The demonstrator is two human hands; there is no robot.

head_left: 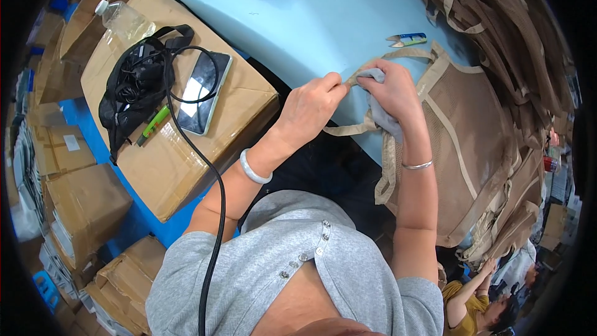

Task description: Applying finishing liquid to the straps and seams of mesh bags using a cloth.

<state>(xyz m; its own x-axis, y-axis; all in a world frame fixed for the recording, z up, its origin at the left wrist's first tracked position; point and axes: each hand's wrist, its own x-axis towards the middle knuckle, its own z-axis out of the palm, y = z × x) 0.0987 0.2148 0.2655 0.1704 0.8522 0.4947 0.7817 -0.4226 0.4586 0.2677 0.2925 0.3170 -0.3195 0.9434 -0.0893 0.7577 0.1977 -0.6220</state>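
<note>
My left hand (311,109) is closed, its fingertips pinching a beige strap (348,130) above the table's near edge. Close beside it, my right hand (398,90) grips a bunched grey cloth (385,119), thumb and fingers pressed together against the same strap. The strap belongs to a brown mesh bag (476,124) with beige trim, which spreads out to the right, partly behind my right forearm. Exactly how cloth and strap meet is hidden by my fingers. Beyond my right hand lie blue-handled thread snips (407,40), their blades apart.
More brown bags (504,18) are heaped at the right of the light blue table (280,31). On the left, a cardboard box (180,174) bears a phone (202,96), black pouch (134,87), green cutter (155,122) and bottle (124,22). A black cable (217,211) crosses my left arm. Another person (476,305) sits lower right.
</note>
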